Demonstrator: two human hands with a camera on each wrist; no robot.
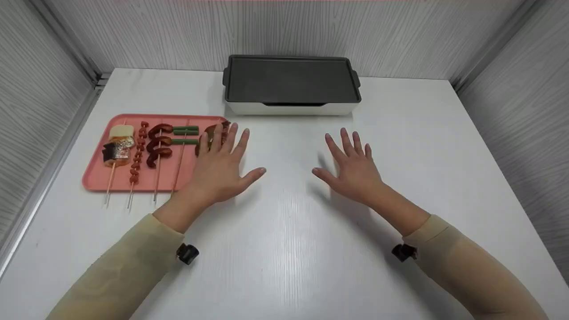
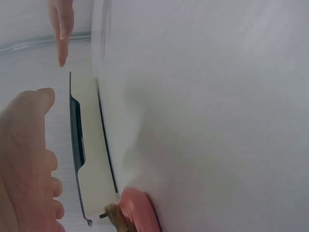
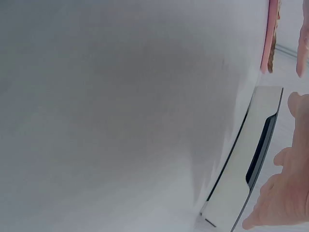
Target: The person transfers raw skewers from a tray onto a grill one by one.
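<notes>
My left hand (image 1: 220,171) hovers with spread fingers over the right part of a pink tray (image 1: 100,180), holding nothing and partly covering the food there. On the tray lie several skewers: one with white and dark pieces (image 1: 119,144), one with small red-brown pieces (image 1: 138,153), one with curled sausage-like pieces (image 1: 159,142), and one with green pieces (image 1: 186,130). A leafy-looking brown-green piece (image 1: 209,133) is half hidden behind my left fingers. My right hand (image 1: 353,173), fingers also spread, is held above the white table with nothing in it.
A white electric griddle (image 1: 293,108) with a flat dark plate (image 1: 291,80) stands at the back middle of the table (image 1: 284,249). Grey wood-patterned panels (image 1: 400,40) enclose the back and both sides. Stick ends overhang the tray's front edge.
</notes>
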